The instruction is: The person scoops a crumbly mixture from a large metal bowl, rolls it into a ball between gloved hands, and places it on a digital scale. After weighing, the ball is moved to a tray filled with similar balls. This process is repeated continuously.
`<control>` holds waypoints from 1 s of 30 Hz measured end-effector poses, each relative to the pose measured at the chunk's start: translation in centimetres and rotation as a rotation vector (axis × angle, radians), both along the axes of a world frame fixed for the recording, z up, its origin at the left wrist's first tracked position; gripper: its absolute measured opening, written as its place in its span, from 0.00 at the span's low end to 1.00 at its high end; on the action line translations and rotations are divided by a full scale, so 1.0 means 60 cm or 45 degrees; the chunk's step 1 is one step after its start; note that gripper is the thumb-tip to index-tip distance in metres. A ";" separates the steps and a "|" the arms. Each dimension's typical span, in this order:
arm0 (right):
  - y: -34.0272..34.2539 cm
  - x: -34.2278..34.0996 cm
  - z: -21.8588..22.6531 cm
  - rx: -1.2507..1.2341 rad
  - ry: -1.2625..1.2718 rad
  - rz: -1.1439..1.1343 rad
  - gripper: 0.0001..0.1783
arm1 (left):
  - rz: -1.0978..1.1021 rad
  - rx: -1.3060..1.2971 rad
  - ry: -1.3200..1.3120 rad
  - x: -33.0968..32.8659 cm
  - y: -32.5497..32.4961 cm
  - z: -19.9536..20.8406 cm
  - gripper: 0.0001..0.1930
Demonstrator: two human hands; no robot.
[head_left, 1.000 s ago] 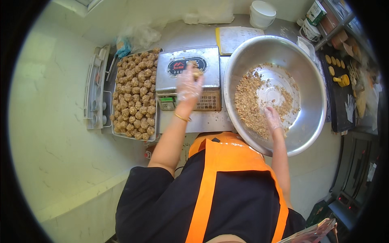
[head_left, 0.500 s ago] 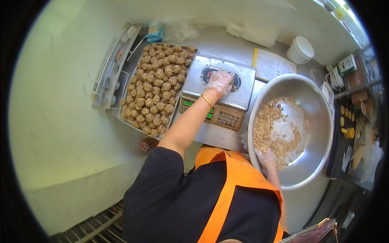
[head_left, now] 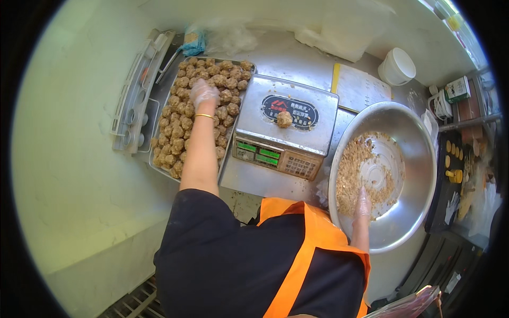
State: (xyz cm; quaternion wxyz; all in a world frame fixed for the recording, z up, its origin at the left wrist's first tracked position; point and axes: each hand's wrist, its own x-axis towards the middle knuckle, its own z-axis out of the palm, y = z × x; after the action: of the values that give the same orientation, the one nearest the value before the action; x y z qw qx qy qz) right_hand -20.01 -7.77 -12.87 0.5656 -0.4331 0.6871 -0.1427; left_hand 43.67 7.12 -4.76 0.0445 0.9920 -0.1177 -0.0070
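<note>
My left hand [head_left: 205, 94], in a clear plastic glove, reaches into the metal tray [head_left: 228, 152] of lumpy brown balls [head_left: 183, 121]. Its fingers curl down over a ball near the tray's far part; the fingertips are mostly hidden. A single ball [head_left: 284, 119] rests on the flat top of the weighing scale [head_left: 254, 109], whose green displays are lit. In the big metal bowl [head_left: 420, 159], my gloved right hand [head_left: 363, 203] lies over the near part of the crumbly nut mixture [head_left: 350, 172], fingers stretched out, with nothing seen in them.
Behind the scale lie a stained sheet [head_left: 363, 87] and a white bucket [head_left: 398, 67]. A pale plastic rack [head_left: 139, 98] stands left of the tray, and a blue bag [head_left: 194, 44] behind it. A dark tray of yellow pieces [head_left: 450, 159] is beyond the bowl.
My left hand has moved left from the scale to the tray, leaving a ball on the scale. My right hand has shifted from the bowl's near wall further into the mixture.
</note>
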 end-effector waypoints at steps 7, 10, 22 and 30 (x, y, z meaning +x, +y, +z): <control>-0.015 -0.003 0.030 0.217 -0.229 -0.468 0.35 | -0.145 0.529 0.151 0.012 -0.009 0.028 0.30; -0.006 0.039 0.125 0.355 -0.976 -0.735 0.29 | -0.265 -0.093 -0.226 -0.026 0.004 0.037 0.24; -0.018 -0.043 0.119 0.592 -1.362 -0.195 0.21 | -1.808 -1.121 1.023 -0.725 -0.175 0.105 0.19; 0.023 -0.009 0.187 0.184 -0.745 -0.442 0.13 | -1.821 -1.111 0.787 -0.825 -0.175 0.046 0.15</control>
State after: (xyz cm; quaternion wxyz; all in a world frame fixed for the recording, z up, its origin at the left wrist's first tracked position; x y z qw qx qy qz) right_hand -20.53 -6.40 -1.67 0.7352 -0.2092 0.5676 -0.3059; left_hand -5.81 -3.39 -1.99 0.4328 0.5301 -0.6832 -0.2549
